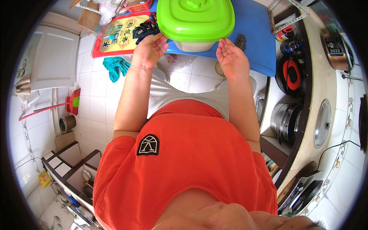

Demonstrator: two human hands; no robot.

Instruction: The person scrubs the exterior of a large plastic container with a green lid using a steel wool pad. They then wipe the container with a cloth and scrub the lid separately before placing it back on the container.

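Observation:
A bright green lid (196, 23) with a raised knob sits on a pale, boxy container (194, 46) at the top of the view. My left hand (150, 50) is palm up at the lid's near left corner, with its fingers stretched and their tips at the rim. At the near right corner, my right hand (232, 58) is also palm up, its fingers extended toward the rim. Neither hand is wrapped round anything. Whether the fingertips press on the lid or only rest beside it is hard to tell. The container's far side is out of view.
The container stands on a blue table (253, 42). Left of it lie a printed rice bag (124, 34) and a dark cloth (145, 30); a steel scourer (240, 41) is at the right. A teal cloth (115, 68) lies below the left edge. Shelves at right hold pots (285, 120).

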